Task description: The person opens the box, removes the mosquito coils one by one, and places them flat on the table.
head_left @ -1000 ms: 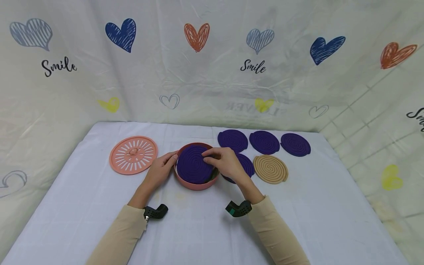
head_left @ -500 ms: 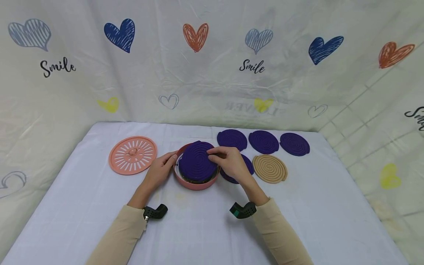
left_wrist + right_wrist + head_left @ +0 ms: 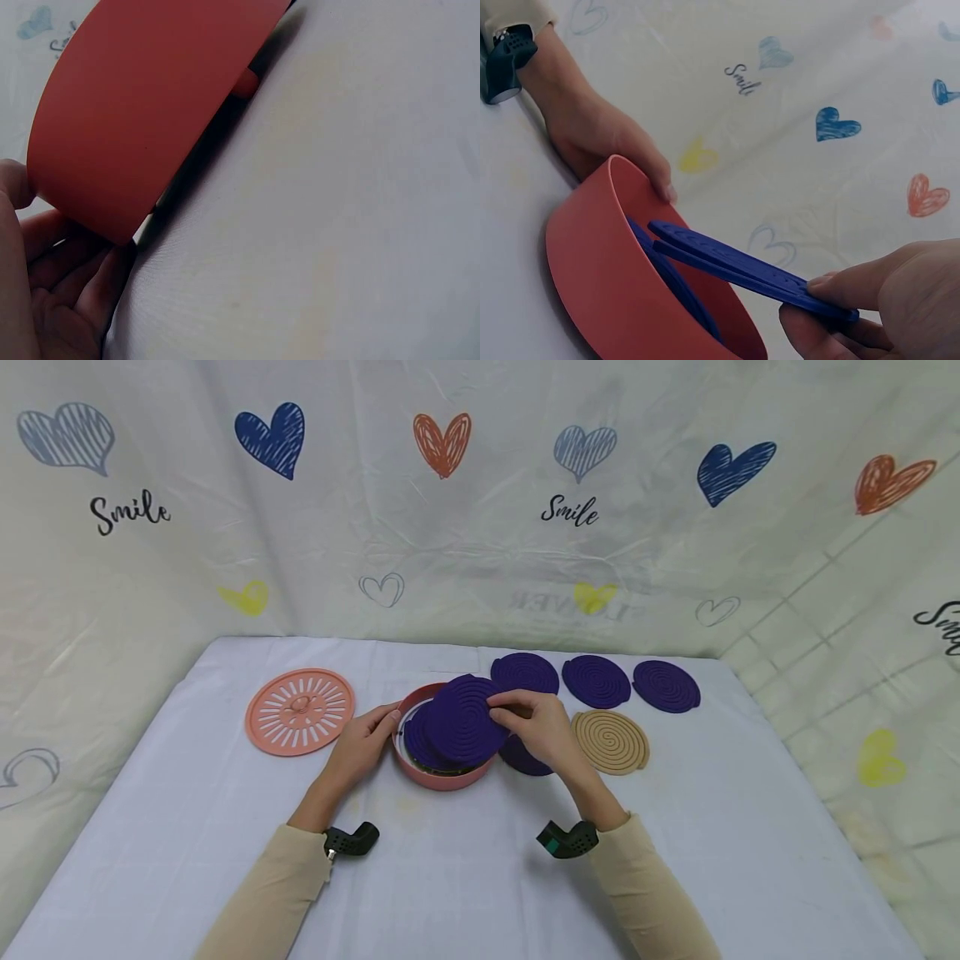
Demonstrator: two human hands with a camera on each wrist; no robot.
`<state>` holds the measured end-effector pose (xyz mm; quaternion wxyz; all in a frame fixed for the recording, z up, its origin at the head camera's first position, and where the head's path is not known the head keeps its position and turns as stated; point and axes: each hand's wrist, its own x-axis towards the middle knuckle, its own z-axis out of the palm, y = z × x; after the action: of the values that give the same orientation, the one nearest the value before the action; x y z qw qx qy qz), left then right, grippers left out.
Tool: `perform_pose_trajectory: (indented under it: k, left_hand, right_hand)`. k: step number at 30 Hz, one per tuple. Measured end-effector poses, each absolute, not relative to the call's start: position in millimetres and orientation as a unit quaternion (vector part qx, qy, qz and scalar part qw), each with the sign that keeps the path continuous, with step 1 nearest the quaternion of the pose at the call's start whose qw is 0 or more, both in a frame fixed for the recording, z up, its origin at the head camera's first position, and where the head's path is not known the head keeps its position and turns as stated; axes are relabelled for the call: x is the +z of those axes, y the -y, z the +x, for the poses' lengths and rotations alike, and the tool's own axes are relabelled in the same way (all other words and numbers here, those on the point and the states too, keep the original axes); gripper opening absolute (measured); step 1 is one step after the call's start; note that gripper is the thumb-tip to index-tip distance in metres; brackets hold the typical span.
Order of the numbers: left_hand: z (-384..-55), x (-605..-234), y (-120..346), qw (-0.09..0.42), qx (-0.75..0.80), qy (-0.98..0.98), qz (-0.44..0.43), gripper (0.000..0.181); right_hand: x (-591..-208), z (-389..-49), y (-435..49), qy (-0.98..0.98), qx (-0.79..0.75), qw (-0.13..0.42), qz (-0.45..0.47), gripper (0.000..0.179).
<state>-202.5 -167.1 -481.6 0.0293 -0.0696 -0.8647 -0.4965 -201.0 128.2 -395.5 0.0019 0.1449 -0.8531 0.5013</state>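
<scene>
My left hand [image 3: 362, 742] holds the left side of a round coral box [image 3: 447, 782]; in the left wrist view the thumb is at its rim and the fingers are under its base. My right hand [image 3: 538, 727] pinches a purple mosquito coil [image 3: 465, 727] by its right edge, thumb on top. The coil is tilted over the box, and in the right wrist view it looks like two thin layers [image 3: 735, 262] slightly apart. Another purple coil [image 3: 418, 745] lies inside the box, partly covered by the held one. A dark patterned bit shows at the box's bottom.
The slotted coral lid [image 3: 300, 714] lies left of the box. Three purple coils, one of them [image 3: 596, 682] in the middle, line the table's back right. A tan coil [image 3: 611, 742] lies in front of them, beside a purple coil [image 3: 525, 757] partly hidden by my right hand.
The right hand has moved right, lifting and tilting the purple coil out of the box, which uncovers another coil beneath. The left hand stays on the box.
</scene>
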Motion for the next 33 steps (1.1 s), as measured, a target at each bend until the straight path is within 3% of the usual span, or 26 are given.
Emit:
perform_pose_trajectory:
  k: [33]
  left_hand:
    - [-201,-480,166,0.032,-0.496,0.865,-0.069,0.050]
  right_hand:
    - [-387,-193,-171,0.837,0.533,0.027,0.122,0.021]
